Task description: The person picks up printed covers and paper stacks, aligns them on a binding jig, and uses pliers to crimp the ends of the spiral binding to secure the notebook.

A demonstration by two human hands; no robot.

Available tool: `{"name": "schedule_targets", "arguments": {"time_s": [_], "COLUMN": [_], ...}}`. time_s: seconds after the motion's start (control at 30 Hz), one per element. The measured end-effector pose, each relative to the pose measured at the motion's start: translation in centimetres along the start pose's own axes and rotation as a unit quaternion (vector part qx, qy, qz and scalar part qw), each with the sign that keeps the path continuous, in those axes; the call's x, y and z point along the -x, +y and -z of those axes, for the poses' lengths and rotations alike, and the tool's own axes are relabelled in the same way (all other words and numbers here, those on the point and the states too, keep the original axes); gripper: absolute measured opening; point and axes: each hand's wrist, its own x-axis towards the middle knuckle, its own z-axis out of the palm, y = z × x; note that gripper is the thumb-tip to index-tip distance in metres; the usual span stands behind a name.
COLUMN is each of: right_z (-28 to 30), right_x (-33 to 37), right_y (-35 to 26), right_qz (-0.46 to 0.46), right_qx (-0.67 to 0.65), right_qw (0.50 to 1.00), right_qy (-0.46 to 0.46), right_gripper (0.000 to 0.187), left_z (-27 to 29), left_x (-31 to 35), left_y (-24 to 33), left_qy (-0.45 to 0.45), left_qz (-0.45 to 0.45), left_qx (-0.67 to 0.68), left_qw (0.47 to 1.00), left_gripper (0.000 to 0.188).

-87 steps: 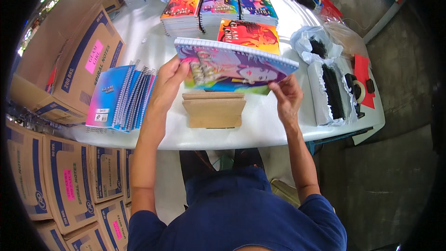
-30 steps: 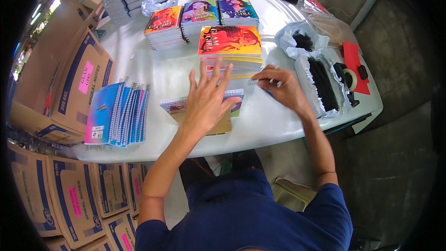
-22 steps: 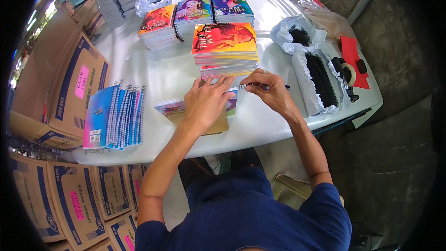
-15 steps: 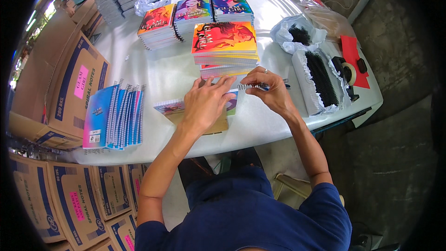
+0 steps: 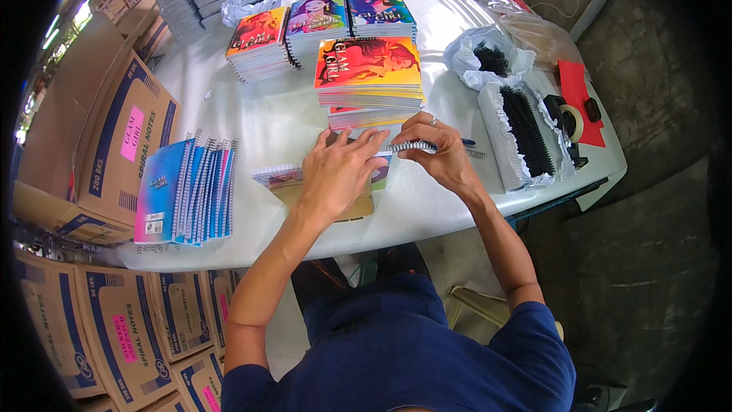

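Observation:
My left hand (image 5: 341,172) grips the top edge of a notebook (image 5: 357,207) standing on its side near the table's front, brown board facing me. Its fingers lie over the top and the thumb presses at the right. Pinched between my right thumb and fingers is a dark spiral binding coil (image 5: 412,146). The coil's left end meets the notebook's top right corner; I cannot tell whether it is threaded in. My right hand (image 5: 440,154) wears a ring. A piece of coil (image 5: 476,154) shows beyond that hand, perhaps the same one, near a blue pen (image 5: 468,142).
Stacked notebooks (image 5: 369,69) stand ahead, with more piles behind. Blue spiral notebooks (image 5: 187,191) lean at the left beside an open carton (image 5: 126,137). A box of black coils (image 5: 526,133), a tape roll (image 5: 572,122) and red card (image 5: 583,99) sit at the right. Cartons (image 5: 126,328) are stacked lower left.
My right hand has moved slightly left and down, bringing the coil's end to the notebook's corner. More coil shows right of the hand. My left hand stays in place on the notebook.

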Motion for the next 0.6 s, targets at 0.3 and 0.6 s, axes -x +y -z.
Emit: {"name": "schedule_targets", "arguments": {"time_s": [0.3, 0.6], "right_z": [0.4, 0.7], "right_x": [-0.3, 0.2], "right_y": [-0.4, -0.6], "right_qz": [0.040, 0.038], "right_qx": [0.004, 0.018], "right_qw": [0.997, 0.998], "right_qy": [-0.062, -0.055], "right_gripper": [0.028, 0.028], "left_z": [0.1, 0.2], "left_x": [0.2, 0.4], "left_y": [0.0, 0.2], "left_qy": [-0.009, 0.004], "left_qz": [-0.021, -0.022], "left_qx": [-0.005, 0.016], "left_qw": [1.000, 1.000], "left_gripper": [0.044, 0.044]}}
